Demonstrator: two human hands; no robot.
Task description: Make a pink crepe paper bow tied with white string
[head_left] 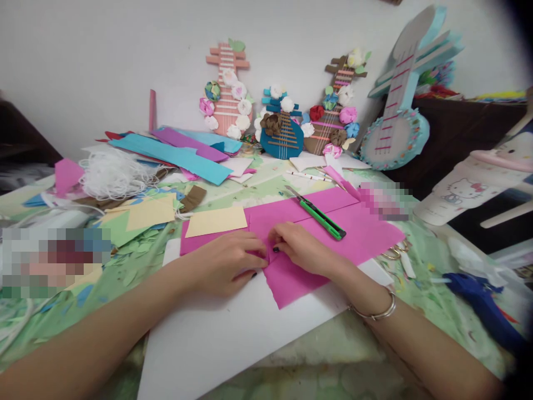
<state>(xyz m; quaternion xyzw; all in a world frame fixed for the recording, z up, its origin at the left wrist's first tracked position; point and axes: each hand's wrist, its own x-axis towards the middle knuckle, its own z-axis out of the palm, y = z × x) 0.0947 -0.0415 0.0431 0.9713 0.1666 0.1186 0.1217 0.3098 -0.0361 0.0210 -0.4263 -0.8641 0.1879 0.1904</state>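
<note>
A large sheet of magenta paper (353, 233) lies across a white board (200, 339) in front of me. My left hand (225, 262) is closed at the sheet's torn-looking left edge, its curled fingertips on the paper. Close beside it, my right hand (302, 249) pinches the same edge, with a bracelet on that wrist. The fingertips hide the exact fold or tear between them. A green utility knife (322, 218) rests on the sheet just beyond my right hand. Above my left hand lies a pale yellow paper rectangle (216, 221).
Decorated paper lutes (283, 139) lean against the wall. Coloured paper strips (175, 158) and a heap of white string (114, 172) lie at the back left. On the right are a blue glue gun (485, 311), scissors (393, 253) and a lidded cup (462, 186).
</note>
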